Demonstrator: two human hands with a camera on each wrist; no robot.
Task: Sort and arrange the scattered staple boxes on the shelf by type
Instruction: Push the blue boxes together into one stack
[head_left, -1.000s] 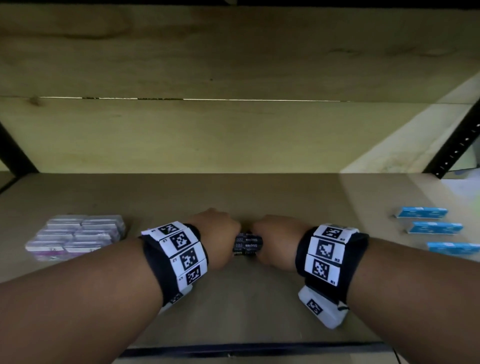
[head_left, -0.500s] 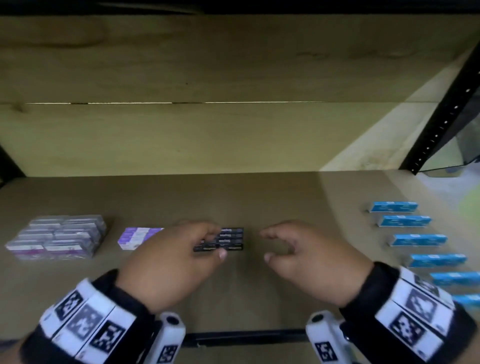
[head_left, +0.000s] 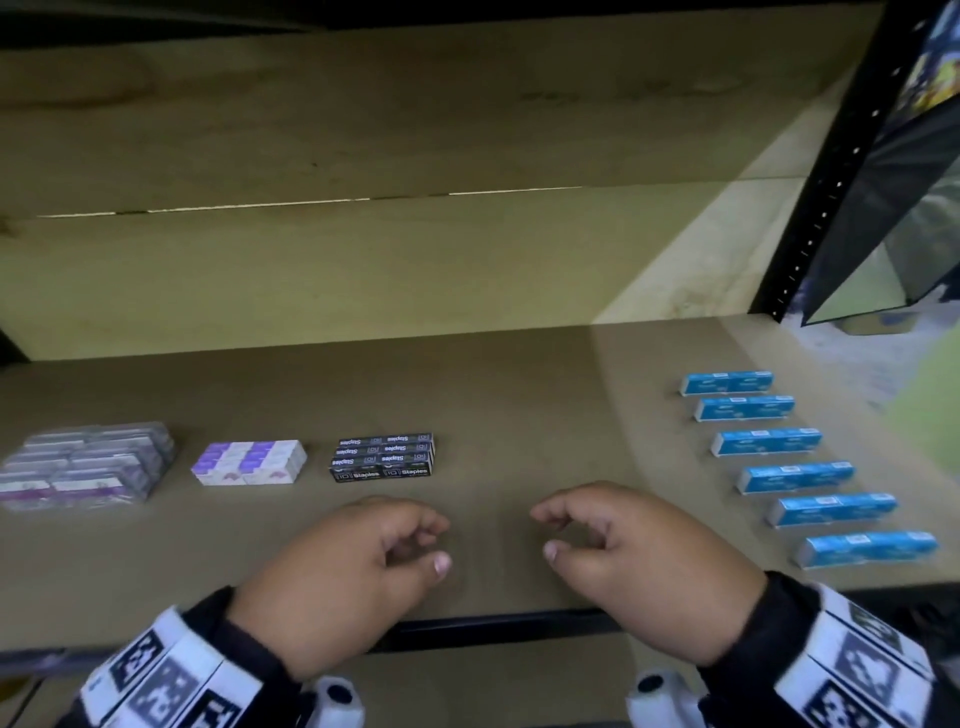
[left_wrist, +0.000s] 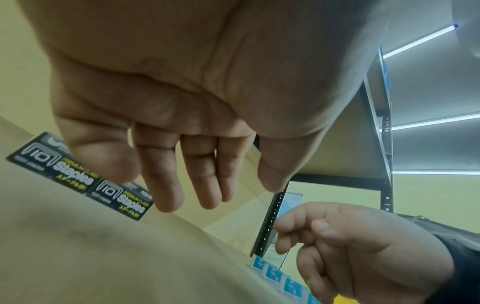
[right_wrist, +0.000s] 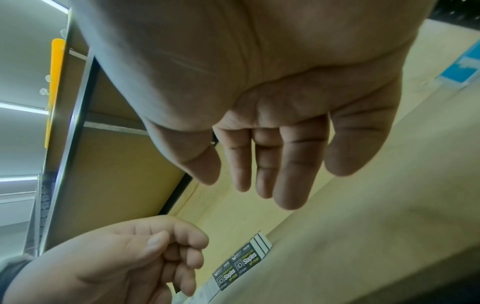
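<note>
A block of black staple boxes (head_left: 383, 458) sits mid-shelf, also visible in the left wrist view (left_wrist: 78, 174) and the right wrist view (right_wrist: 240, 265). Left of it lie purple-and-white boxes (head_left: 249, 462) and a clear-wrapped pack of purple boxes (head_left: 85, 465). Several blue boxes (head_left: 795, 475) run in a column at the right. My left hand (head_left: 415, 540) and right hand (head_left: 566, 530) hover near the front edge, short of the black boxes, fingers loosely curled, holding nothing.
The brown shelf board (head_left: 519, 405) stretches back to a wooden rear wall (head_left: 363, 270). A black perforated upright (head_left: 826, 171) stands at the right rear. The shelf's dark front rail (head_left: 493, 626) runs beneath my hands.
Both hands let go of the black boxes and drew back toward the front edge. The black block now stands alone next to the purple-and-white boxes.
</note>
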